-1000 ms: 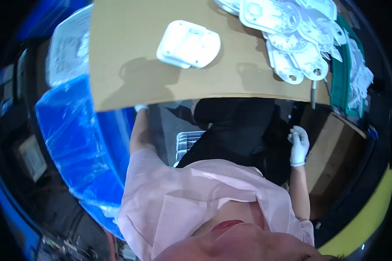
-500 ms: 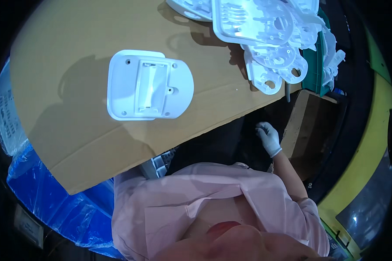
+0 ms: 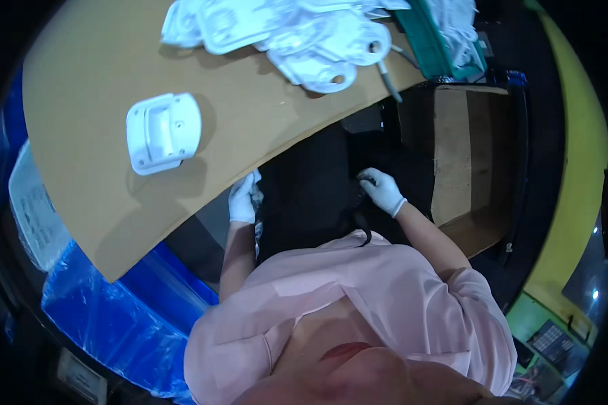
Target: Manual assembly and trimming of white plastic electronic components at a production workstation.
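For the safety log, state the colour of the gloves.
Both gloves are white, seen best in the head view.

One view here: head cam, the L one of a fisheye pair worn side by side on my head. Looks steeply down, upright & unmirrored, so its L = my L. V. close to my pink shirt (image 3: pixel 358 283), which fills the lower mid; desk (image 3: pixel 94 81) takes the upper L, front edge slanting up to the R. My L grip (image 3: pixel 242 200) & R grip (image 3: pixel 383 192) fall approx mid-height, btwn shirt & desk edge. Wide lens: reaches from blue plastic (image 3: pixel 108 317) lower L to a yellow strip (image 3: pixel 583 169) far R, bowed nr the dark rim.
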Demonstrator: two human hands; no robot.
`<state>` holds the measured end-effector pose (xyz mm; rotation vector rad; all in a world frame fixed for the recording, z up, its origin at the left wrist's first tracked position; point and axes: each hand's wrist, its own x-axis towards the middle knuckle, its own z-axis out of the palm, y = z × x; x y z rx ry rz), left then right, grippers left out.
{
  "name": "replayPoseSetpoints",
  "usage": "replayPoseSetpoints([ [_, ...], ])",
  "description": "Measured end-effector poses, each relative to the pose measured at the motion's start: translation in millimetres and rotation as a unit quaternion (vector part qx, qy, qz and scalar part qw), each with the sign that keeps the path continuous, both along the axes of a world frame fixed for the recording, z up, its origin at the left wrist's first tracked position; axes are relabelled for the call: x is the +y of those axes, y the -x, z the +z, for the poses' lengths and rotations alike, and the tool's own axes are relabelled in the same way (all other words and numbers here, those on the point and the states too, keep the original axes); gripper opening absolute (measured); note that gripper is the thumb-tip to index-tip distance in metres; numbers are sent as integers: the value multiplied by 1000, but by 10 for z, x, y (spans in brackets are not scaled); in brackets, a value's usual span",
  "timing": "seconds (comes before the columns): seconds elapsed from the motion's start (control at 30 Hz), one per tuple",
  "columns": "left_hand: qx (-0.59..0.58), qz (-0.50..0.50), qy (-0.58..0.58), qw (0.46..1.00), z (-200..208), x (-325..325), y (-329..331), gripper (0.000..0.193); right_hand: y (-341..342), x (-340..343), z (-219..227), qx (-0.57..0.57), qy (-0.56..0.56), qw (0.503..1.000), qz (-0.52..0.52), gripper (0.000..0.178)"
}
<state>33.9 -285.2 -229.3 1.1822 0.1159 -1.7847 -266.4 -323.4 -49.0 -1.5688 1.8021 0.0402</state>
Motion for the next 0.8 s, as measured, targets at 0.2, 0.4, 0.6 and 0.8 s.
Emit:
replayPoseSetpoints([
  [0.2,-299,-246,-20,922,-2314,2666,-1818,17,-593,-113,-54,-125,-9,988,85,20],
  [0.4,-117,69,-77,988,49,1593,-2179,12,321,206,126,-54,88,995,3,21],
  [0.6,-747,309,19,589,2154,1131,-3523,37,346,94,131,-87,133,987,11,20],
  [0.8,-728,202,-196,625,2771,-36,-4359,42,727,47,328,-107,329,938,-20,12],
])
